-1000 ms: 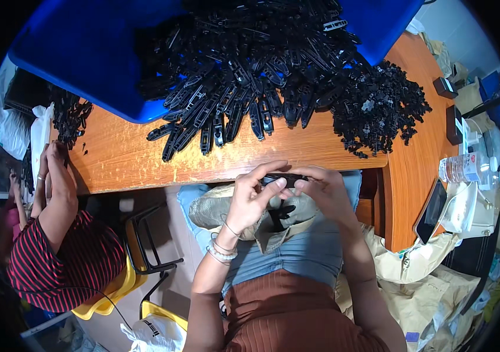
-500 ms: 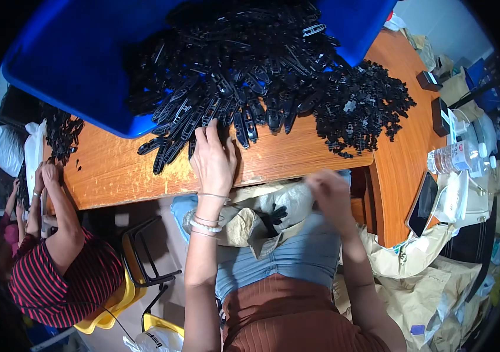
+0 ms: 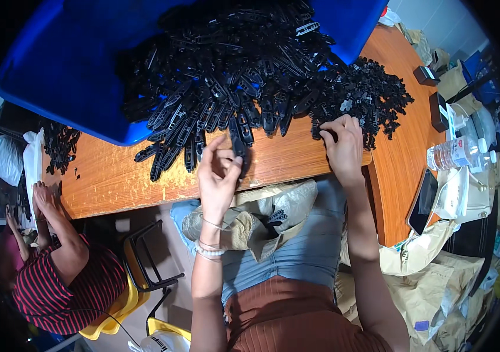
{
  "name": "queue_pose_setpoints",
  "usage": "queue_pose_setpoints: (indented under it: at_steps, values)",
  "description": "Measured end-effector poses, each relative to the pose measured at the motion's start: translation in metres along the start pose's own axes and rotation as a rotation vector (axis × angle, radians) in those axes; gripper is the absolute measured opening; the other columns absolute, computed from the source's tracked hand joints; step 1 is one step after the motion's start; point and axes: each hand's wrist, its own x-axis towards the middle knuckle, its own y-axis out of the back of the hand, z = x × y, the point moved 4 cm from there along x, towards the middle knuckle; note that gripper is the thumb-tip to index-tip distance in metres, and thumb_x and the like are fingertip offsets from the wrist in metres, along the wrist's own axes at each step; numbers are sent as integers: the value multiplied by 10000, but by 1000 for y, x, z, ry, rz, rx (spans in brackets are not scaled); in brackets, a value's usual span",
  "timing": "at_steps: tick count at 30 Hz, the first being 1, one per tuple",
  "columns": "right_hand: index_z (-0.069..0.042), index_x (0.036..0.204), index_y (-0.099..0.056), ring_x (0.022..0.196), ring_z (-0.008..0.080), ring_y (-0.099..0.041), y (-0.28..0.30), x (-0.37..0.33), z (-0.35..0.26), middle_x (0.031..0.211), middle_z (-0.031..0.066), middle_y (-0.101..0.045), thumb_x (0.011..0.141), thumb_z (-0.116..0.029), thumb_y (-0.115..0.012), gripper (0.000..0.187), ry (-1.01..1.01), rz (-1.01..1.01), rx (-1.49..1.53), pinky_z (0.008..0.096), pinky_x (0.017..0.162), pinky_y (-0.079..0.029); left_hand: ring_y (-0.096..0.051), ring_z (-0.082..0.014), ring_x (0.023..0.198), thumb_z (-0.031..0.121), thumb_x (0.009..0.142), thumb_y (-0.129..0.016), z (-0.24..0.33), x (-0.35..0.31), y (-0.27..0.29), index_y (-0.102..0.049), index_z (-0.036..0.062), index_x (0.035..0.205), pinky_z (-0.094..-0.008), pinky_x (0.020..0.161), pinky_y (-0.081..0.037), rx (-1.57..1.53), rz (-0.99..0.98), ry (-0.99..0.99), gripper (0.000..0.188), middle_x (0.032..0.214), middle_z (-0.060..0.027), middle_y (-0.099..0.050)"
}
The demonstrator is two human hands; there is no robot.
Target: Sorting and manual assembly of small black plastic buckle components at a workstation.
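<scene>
My left hand [image 3: 217,182] is at the front of the table, its thumb and fingers closed on a long black plastic part [image 3: 237,139] that points away from me. Just beyond lies a big heap of similar long black plastic parts [image 3: 220,88], spilling from a tilted blue bin [image 3: 62,76]. My right hand [image 3: 345,149] rests at the near edge of a pile of small black plastic pieces [image 3: 379,97], fingers curled down and drawn together. What its fingertips pinch, if anything, is hidden. An open woven sack [image 3: 297,205] lies on my lap, with something black inside.
A wooden table [image 3: 132,176] runs across the front. At the right are a phone [image 3: 422,202], a clear bottle [image 3: 452,154] and paper sacks [image 3: 443,287]. To the left, a person in a striped top [image 3: 71,287] sits by another black pile [image 3: 59,144].
My left hand has lifted a long black part out of the heap's edge. My right hand has moved from above my lap up to the pile of small pieces.
</scene>
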Motion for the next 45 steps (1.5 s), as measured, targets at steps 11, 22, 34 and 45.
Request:
queue_pose_setpoints:
  at_steps: [11, 22, 34, 45]
  values:
    - [20, 944, -602, 712, 18, -520, -3, -26, -24, 872, 24, -600, 856, 30, -558, 99, -355, -88, 962, 149, 624, -412, -618, -103, 756, -37, 850, -504, -3, -20, -26, -358, -39, 1335, -201, 536, -507, -587, -316, 297, 506, 988, -87, -621]
    - [56, 962, -588, 751, 111, -598, -11, -61, -81, 878, 84, -634, 864, 18, -572, 107, -338, -158, 1322, 218, 693, -479, -614, -197, 508, 8, 897, -527, 5, -39, -32, -365, -1, 1190, -257, 459, -519, -478, -114, 277, 335, 798, -161, -634]
    - [32, 901, -621, 823, 106, -554, 2, -46, -74, 978, 77, -558, 821, 14, -591, 87, -137, -190, 977, 209, 689, -456, -637, -125, 649, -61, 834, -599, 13, -48, -27, -531, -65, 1092, -208, 575, -525, -278, -223, 245, 267, 785, -102, -647]
    - [-2, 839, -623, 833, 240, -548, 16, -41, -82, 929, 113, -557, 740, 8, -623, 100, 254, -79, 514, 303, 735, -438, -668, -158, 720, -54, 835, -608, 13, -41, -25, -558, -72, 1067, -215, 641, -550, -313, -233, 266, 238, 836, -125, -659]
